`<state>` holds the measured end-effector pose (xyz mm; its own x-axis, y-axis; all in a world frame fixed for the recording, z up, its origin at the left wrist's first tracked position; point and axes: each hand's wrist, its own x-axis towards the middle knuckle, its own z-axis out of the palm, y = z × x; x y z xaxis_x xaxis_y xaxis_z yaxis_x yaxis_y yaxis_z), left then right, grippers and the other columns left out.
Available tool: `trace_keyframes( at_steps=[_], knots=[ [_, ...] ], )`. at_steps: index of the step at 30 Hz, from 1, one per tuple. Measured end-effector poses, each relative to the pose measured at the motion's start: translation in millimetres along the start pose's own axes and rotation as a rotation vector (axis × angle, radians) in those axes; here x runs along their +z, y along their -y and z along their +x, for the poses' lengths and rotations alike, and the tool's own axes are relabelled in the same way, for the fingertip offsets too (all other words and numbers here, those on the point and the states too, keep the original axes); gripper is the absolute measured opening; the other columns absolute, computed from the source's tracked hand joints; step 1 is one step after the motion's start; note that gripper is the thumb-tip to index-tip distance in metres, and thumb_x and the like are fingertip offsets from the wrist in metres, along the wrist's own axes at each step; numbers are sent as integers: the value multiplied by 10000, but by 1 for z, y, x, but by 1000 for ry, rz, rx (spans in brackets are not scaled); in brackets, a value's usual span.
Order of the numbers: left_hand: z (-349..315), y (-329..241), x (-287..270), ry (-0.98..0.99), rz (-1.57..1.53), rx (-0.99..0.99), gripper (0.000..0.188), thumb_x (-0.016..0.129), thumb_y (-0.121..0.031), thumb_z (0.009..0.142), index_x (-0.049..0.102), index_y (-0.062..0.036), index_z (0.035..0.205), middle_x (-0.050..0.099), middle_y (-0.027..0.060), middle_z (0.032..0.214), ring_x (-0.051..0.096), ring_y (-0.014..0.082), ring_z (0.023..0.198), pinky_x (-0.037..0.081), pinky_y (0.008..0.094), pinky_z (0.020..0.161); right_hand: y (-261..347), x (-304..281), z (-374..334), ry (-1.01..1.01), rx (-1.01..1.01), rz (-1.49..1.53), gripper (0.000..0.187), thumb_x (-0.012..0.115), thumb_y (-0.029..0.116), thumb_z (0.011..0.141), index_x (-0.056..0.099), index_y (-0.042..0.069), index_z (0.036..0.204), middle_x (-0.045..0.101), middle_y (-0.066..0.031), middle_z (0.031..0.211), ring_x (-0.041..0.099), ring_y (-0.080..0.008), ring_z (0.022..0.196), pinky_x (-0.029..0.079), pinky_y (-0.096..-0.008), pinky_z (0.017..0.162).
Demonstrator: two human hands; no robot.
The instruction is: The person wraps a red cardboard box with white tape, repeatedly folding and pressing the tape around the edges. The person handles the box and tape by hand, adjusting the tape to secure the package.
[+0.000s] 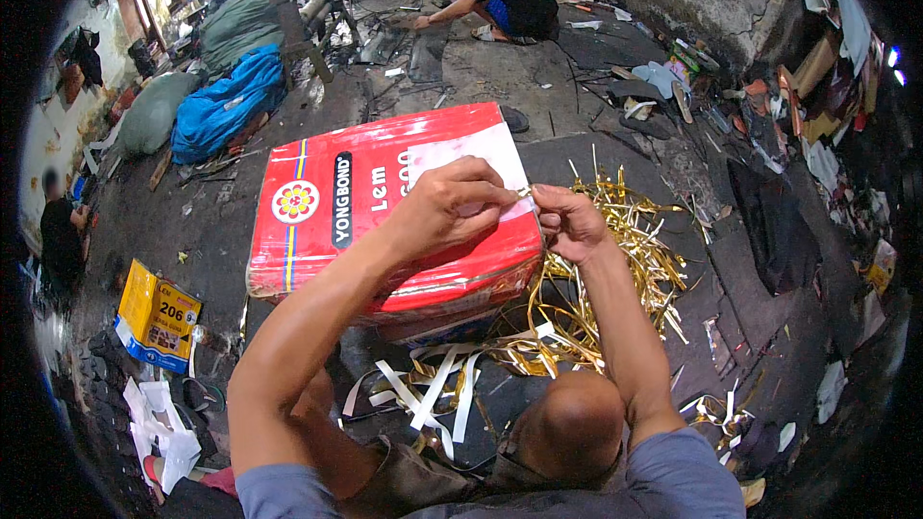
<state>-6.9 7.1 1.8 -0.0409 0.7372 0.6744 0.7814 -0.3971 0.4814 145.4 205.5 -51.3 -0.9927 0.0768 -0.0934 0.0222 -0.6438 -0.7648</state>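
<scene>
I find the small pale scrap (524, 191) at the right edge of the red box (322, 159), with the left hand (454, 200) and the right hand (574, 223) each closed narrow and apparently pinching it. I judge slippage the chief risk: a fingertip-only hold could let so slight an item drop into the gold strips (654, 274) just beside the box, where it could tangle. The scrap is too small and covered for me to fix its direction or long axis; the box's long axis runs left to right, its right end slightly farther out.
</scene>
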Motion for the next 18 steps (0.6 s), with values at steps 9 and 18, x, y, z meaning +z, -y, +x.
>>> trace_keyframes(
  at_steps=[9, 18],
  knots=[
    [8, 5, 4, -8, -8, 97, 179, 736, -5, 846, 783, -13, 1018, 697, 120, 935, 697, 270, 855, 566, 372, 738, -10, -5, 1, -53, -14, 43, 169, 629, 225, 1038, 639, 61, 1000, 506, 57, 667, 371, -30, 507, 272, -211, 471],
    [-2, 1, -5, 56, 63, 73, 252, 719, -3, 825, 784, -24, 1068, 705, 119, 1010, 688, 276, 943, 566, 385, 811, -20, -15, 7, 22, -10, 83, 185, 602, 216, 1050, 639, 36, 1074, 481, 73, 649, 393, -20, 528, 319, -204, 486]
  ],
)
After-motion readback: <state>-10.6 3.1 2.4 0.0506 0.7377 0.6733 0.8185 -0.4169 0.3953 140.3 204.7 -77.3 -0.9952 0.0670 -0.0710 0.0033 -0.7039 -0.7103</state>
